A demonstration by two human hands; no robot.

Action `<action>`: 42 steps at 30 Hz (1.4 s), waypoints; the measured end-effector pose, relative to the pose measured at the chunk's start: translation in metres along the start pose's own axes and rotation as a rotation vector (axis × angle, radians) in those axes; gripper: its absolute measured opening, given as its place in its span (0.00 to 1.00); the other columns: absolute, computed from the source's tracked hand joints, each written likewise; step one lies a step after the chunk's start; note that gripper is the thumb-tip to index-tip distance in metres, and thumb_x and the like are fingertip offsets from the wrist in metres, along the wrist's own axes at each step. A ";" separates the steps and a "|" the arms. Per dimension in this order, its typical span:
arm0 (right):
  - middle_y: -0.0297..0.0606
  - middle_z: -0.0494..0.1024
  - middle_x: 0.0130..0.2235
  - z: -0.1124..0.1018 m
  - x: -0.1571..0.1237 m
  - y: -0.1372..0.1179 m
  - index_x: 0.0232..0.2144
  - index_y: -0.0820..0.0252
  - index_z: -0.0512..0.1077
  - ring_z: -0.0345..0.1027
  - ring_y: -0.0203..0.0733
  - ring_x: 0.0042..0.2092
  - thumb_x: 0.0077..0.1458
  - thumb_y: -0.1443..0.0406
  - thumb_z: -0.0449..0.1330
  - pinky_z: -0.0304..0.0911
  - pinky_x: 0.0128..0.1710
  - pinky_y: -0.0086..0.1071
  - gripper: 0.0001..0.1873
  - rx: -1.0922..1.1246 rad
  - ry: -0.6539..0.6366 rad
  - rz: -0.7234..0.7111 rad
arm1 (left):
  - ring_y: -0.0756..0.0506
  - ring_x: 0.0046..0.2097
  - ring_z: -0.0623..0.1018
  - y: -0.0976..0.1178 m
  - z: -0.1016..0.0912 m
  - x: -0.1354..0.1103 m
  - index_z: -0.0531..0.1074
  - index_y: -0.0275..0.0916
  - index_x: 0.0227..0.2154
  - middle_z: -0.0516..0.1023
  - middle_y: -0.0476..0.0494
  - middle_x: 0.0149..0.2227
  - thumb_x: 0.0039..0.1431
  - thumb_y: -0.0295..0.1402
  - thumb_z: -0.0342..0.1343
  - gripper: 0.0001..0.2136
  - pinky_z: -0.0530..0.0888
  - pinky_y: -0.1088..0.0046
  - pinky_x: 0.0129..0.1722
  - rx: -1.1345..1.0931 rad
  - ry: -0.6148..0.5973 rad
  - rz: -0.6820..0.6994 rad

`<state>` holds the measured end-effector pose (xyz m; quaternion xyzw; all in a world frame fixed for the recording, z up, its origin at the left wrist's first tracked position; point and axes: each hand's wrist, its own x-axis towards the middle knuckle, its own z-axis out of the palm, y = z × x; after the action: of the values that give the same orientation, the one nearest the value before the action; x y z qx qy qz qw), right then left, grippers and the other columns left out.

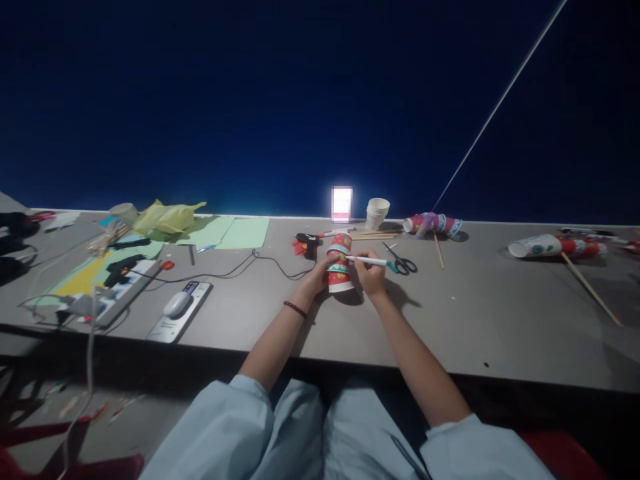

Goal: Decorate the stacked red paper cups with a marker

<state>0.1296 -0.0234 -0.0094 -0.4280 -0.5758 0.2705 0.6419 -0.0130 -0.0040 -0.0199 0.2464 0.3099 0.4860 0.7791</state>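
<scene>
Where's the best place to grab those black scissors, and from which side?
Take the black scissors by the handle loops, probably coming from the near right. They lie with the blades pointing away and leftward, so the loops sit on that side, clear of the tips. The right hand and its marker crowd the left approach.

Cups [340,275] in left hand [316,279], pen [364,260] in right hand [371,275]; scissors [407,269] right, cup stack [377,212] behind on table [450,327].

No text or number can be read.
</scene>
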 end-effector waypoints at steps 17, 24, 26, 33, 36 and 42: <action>0.34 0.77 0.31 0.002 -0.001 0.004 0.29 0.56 0.71 0.71 0.40 0.34 0.52 0.63 0.57 0.67 0.37 0.34 0.04 -0.061 0.003 -0.026 | 0.42 0.36 0.82 0.000 0.000 0.001 0.75 0.32 0.37 0.82 0.38 0.32 0.52 0.32 0.62 0.10 0.75 0.64 0.48 -0.008 0.010 -0.013; 0.34 0.77 0.29 0.002 0.000 0.000 0.27 0.57 0.71 0.71 0.40 0.32 0.50 0.64 0.57 0.67 0.35 0.33 0.03 -0.027 0.025 -0.008 | 0.43 0.33 0.81 0.000 0.001 0.000 0.75 0.33 0.36 0.82 0.40 0.31 0.52 0.31 0.62 0.09 0.76 0.66 0.45 -0.007 -0.003 -0.001; 0.34 0.77 0.29 0.002 -0.001 -0.001 0.27 0.57 0.71 0.71 0.40 0.32 0.50 0.64 0.57 0.67 0.34 0.32 0.03 -0.023 0.026 -0.006 | 0.44 0.32 0.81 0.000 0.001 0.000 0.76 0.32 0.36 0.82 0.40 0.30 0.52 0.31 0.62 0.09 0.75 0.67 0.44 0.006 0.022 -0.008; 0.33 0.77 0.29 0.002 0.002 0.005 0.27 0.56 0.69 0.72 0.41 0.33 0.48 0.63 0.59 0.68 0.36 0.34 0.04 0.153 0.066 0.099 | 0.45 0.30 0.80 0.002 0.002 -0.001 0.75 0.32 0.36 0.81 0.40 0.29 0.54 0.31 0.60 0.08 0.75 0.69 0.42 -0.001 0.063 -0.023; 0.31 0.76 0.28 0.003 0.003 0.011 0.28 0.56 0.68 0.73 0.40 0.33 0.47 0.63 0.60 0.68 0.37 0.34 0.05 0.258 0.091 0.166 | 0.45 0.30 0.80 0.002 0.002 -0.001 0.75 0.31 0.39 0.81 0.40 0.30 0.54 0.30 0.60 0.10 0.75 0.68 0.42 -0.004 0.066 -0.035; 0.29 0.74 0.27 0.004 0.005 0.013 0.28 0.56 0.68 0.71 0.38 0.32 0.48 0.63 0.60 0.67 0.36 0.32 0.05 0.263 0.110 0.181 | 0.44 0.30 0.80 0.003 0.003 0.001 0.75 0.30 0.37 0.81 0.38 0.31 0.56 0.30 0.57 0.09 0.76 0.68 0.39 -0.041 0.081 -0.008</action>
<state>0.1291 -0.0119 -0.0187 -0.4044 -0.4584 0.3765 0.6961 -0.0121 -0.0024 -0.0162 0.2092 0.3322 0.4985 0.7729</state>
